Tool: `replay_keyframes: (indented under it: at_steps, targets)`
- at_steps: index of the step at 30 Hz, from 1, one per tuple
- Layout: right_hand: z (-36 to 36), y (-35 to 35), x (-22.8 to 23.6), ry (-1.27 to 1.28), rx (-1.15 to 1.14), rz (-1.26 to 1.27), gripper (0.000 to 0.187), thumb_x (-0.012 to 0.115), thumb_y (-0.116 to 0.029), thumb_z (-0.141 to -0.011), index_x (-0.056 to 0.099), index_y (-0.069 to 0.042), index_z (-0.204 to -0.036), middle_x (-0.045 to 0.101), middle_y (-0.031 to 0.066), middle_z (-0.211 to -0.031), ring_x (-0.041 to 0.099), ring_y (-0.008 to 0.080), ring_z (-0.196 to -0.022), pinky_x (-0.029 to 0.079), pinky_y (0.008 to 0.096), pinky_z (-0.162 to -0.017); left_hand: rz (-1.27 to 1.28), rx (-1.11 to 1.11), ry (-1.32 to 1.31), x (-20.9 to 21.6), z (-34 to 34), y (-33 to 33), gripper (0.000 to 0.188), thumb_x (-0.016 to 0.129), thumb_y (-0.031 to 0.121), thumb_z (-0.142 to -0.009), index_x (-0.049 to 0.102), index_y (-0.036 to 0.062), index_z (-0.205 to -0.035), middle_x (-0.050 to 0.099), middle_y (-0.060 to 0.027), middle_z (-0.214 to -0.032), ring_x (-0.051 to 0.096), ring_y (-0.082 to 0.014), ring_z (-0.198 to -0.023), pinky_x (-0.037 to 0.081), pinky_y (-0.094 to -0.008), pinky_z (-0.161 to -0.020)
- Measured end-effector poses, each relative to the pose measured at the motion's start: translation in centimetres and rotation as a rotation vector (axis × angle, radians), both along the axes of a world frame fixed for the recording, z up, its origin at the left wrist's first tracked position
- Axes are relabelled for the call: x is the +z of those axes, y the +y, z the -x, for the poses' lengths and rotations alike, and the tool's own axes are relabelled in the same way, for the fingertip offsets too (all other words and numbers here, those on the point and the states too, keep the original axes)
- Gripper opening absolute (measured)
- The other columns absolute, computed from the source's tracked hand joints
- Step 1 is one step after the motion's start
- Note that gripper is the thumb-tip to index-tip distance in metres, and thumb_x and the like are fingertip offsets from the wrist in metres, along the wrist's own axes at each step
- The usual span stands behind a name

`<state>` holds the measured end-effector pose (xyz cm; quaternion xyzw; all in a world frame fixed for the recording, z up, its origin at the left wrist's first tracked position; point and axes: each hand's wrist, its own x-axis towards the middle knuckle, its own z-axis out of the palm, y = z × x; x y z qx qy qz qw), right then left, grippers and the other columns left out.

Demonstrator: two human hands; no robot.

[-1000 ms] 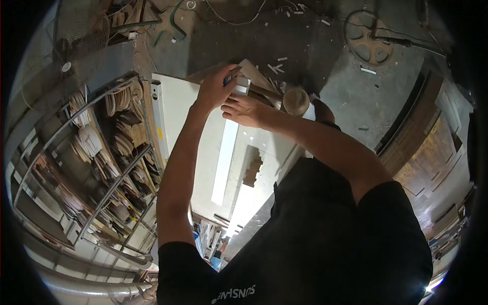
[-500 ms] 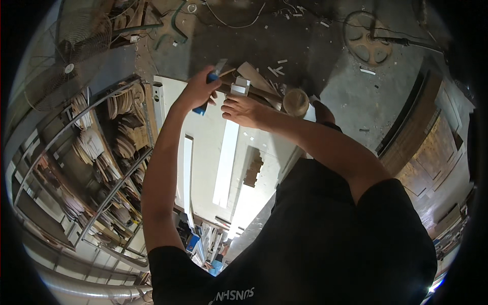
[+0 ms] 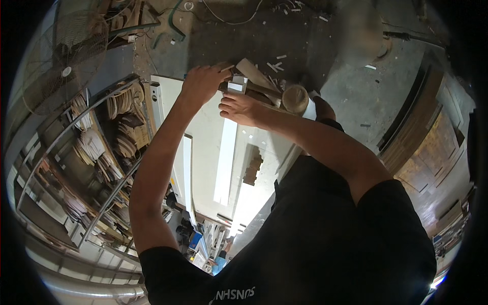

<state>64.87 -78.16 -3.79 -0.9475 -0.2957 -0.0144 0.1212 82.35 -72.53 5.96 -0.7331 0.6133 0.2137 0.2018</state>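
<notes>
My left hand [image 3: 204, 84] is curled at the far edge of the pale board, its back towards me. Its fingertips are hidden, and what they hold I cannot make out. Beside it, my right hand [image 3: 240, 109] grips a long white strip [image 3: 225, 165] near its far end, where a small whitish block [image 3: 237, 84] sits. A round wooden mallet head [image 3: 295, 99] lies right of my right hand, its brown handle running left behind the block. A flat wooden piece [image 3: 254, 73] and a thin pencil-like stick lie just beyond.
The pale board [image 3: 206, 152] carries a second white strip [image 3: 188, 173] and a notched brown block [image 3: 252, 168]. Left are a metal-railed rack [image 3: 114, 188] of curved wooden parts and a fan [image 3: 66, 71]. Offcuts [image 3: 276, 66] litter the floor; stacked boards [image 3: 417, 122] stand right. Another person's arm shows below.
My left hand has turned over and moved in beside the block; the blue-handled bladed tool it held is now out of sight. My right hand has barely moved.
</notes>
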Motion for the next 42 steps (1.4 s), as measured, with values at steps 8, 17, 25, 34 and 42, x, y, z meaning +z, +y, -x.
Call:
replay_keyframes:
  at_steps: [8, 17, 25, 34, 42]
  targets:
    - [-0.2, -0.1, 0.0, -0.040, -0.023, 0.003, 0.010, 0.063, -0.023, -0.101, 0.064, -0.016, -0.109, 0.060, -0.0045, -0.108, 0.056, 0.0128, -0.118, 0.035, 0.0343, -0.112, -0.165, 0.031, 0.001, -1.1, -0.7, -0.9, 0.034, 0.060, 0.016, -0.101, 0.072, 0.0249, -0.132, 0.077, -0.0054, -0.109, 0.076, -0.0276, -0.102, 0.059, -0.0450, -0.086]
    - [0.1, 0.2, -0.2, -0.009, -0.017, -0.008, 0.009, 0.063, -0.024, -0.099, 0.063, -0.017, -0.106, 0.058, -0.0037, -0.108, 0.055, 0.0117, -0.116, 0.037, 0.0344, -0.112, -0.092, -0.106, -0.055, -1.5, -0.2, -0.8, 0.033, 0.061, 0.016, -0.100, 0.073, 0.0244, -0.130, 0.076, -0.0006, -0.117, 0.075, -0.0249, -0.106, 0.058, -0.0428, -0.093]
    - [-0.2, 0.5, -0.1, -0.054, -0.021, -0.029, 0.009, 0.059, -0.024, -0.100, 0.062, -0.019, -0.107, 0.057, -0.0036, -0.105, 0.055, 0.0144, -0.117, 0.035, 0.0348, -0.113, -0.290, -0.083, -0.052, -4.3, -0.8, 1.2, 0.023, 0.066, 0.019, -0.099, 0.076, 0.0200, -0.120, 0.078, -0.0056, -0.108, 0.077, -0.0279, -0.105, 0.061, -0.0451, -0.087]
    - [-0.7, 0.0, -1.6, -0.194, -0.043, 0.264, 0.010, 0.069, -0.019, -0.092, 0.063, -0.017, -0.099, 0.060, -0.0027, -0.098, 0.059, 0.0121, -0.116, 0.041, 0.0303, -0.114, 0.098, 0.592, 0.061, 0.7, -1.4, 2.3, 0.033, 0.060, 0.025, -0.109, 0.066, 0.0154, -0.140, 0.074, -0.0155, -0.125, 0.072, -0.0381, -0.113, 0.058, -0.0507, -0.093]
    - [-1.7, -4.0, -0.3, -0.118, -0.257, -0.243, 0.007, 0.071, -0.017, -0.087, 0.073, -0.018, -0.094, 0.069, -0.0046, -0.103, 0.064, 0.0181, -0.121, 0.033, 0.0402, -0.133, 0.311, 0.582, 0.042, 1.8, 0.4, 4.5, 0.036, 0.063, 0.022, -0.108, 0.062, 0.0176, -0.143, 0.076, -0.0139, -0.120, 0.075, -0.0391, -0.103, 0.060, -0.0520, -0.087]
